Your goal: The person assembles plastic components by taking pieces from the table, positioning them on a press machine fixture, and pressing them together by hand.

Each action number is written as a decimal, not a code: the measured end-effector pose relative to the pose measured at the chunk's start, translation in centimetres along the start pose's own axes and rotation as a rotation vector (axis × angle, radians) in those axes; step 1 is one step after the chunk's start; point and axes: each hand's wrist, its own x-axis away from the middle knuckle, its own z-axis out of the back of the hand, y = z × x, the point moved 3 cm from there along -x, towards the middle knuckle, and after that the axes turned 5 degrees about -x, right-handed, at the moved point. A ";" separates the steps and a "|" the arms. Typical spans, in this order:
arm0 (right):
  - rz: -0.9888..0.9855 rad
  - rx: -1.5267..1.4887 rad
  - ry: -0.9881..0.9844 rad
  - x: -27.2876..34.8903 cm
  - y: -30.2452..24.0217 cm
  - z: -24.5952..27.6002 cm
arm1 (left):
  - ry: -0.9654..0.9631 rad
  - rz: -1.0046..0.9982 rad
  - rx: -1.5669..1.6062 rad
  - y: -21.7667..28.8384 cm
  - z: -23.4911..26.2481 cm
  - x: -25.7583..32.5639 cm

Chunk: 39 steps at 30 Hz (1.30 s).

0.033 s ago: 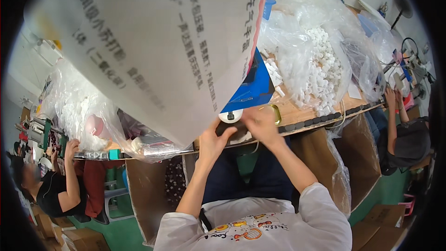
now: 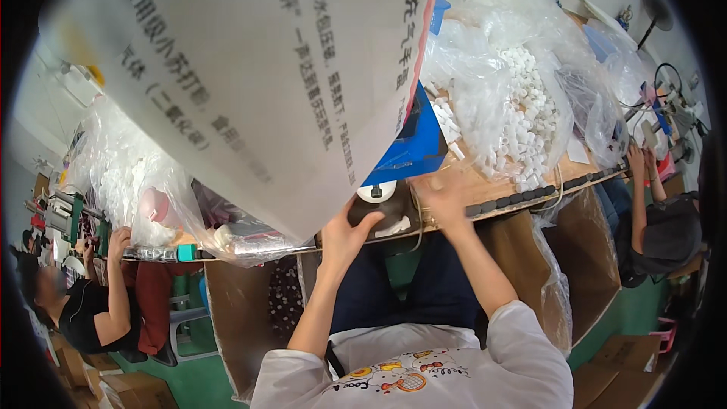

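Note:
My left hand (image 2: 347,241) is at the table edge below a blue machine (image 2: 416,148), thumb stretched out apart from the index finger. Its other fingertips are hidden behind a large white printed sheet (image 2: 250,91) that hangs across the upper left. A white round part (image 2: 376,192) with a black middle shows under the machine, just beyond my left thumb. To its right my right hand (image 2: 445,201) is smeared by motion, so its fingers and anything in them cannot be made out. A small white scrap (image 2: 397,226) lies on a dark surface between my hands.
Clear plastic bags (image 2: 485,76) with many small white pieces (image 2: 522,117) cover the table to the right. At left lies another clear bag (image 2: 129,174) of white pieces. Open cardboard boxes (image 2: 519,257) stand below the edge. Co-workers sit at far left (image 2: 95,314) and far right (image 2: 659,235).
My right hand has moved right, away from the white round part and my left hand. The gold-green-edged thing beside it no longer shows. My left hand has barely moved.

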 end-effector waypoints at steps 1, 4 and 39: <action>-0.172 0.007 0.148 -0.4 2.5 2.1 | 0.079 0.025 0.140 -0.9 -0.2 0.4; -0.150 0.550 0.227 -1.2 7.3 7.1 | 0.068 0.119 0.263 -0.6 0.6 0.8; -0.194 0.103 -0.180 1.5 0.2 0.1 | 0.000 -0.435 -0.705 -9.1 10.8 -3.0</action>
